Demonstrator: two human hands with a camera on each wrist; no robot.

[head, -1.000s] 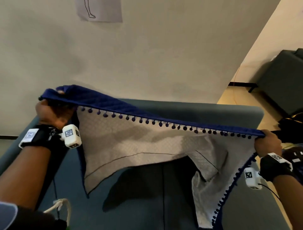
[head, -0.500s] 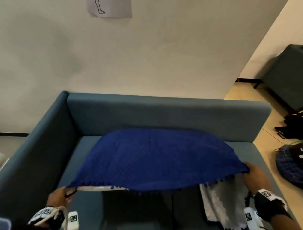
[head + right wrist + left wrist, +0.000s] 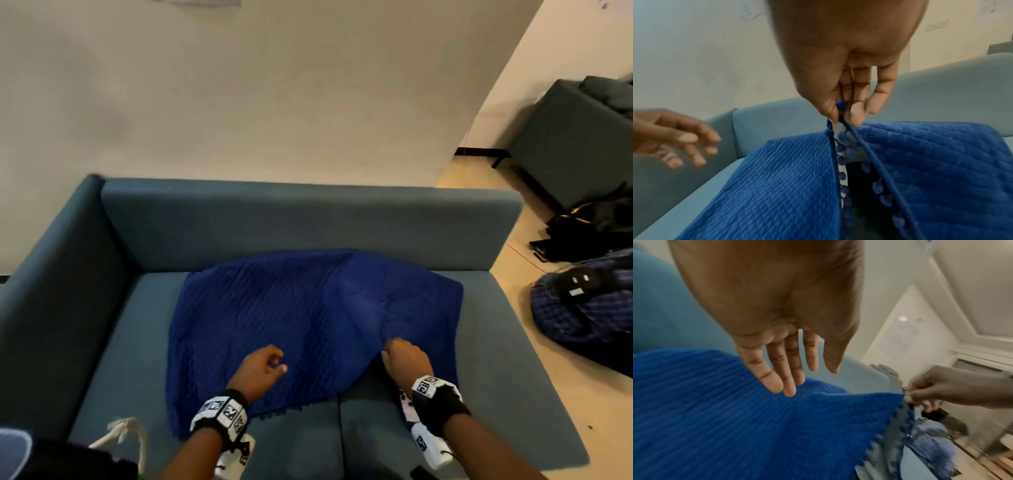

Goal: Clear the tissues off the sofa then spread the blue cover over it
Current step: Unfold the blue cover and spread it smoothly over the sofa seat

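Observation:
The quilted blue cover [image 3: 308, 318] with a pom-pom edge lies over the middle of the teal sofa [image 3: 308, 219] seat, its blue side up. My right hand [image 3: 406, 358] pinches the cover's front edge and lifts it into a peak; the pinch on the pom-pom trim shows in the right wrist view [image 3: 840, 113]. My left hand [image 3: 263, 366] hovers just above the cover with its fingers straight and holding nothing [image 3: 785, 379]. The cover [image 3: 735, 418] fills the lower left wrist view. No tissues are in sight.
The sofa's left armrest [image 3: 51, 274] and backrest stand against a pale wall. A white cord [image 3: 126, 435] hangs at the lower left. On the floor to the right lie a dark bag [image 3: 589, 226] and a checked bundle [image 3: 589, 305]; another dark sofa [image 3: 568, 144] stands beyond.
The cover went from held up by both hands to flung blue side up and settled on the seat. My left hand let go of its corner; the right moved its pinch inward.

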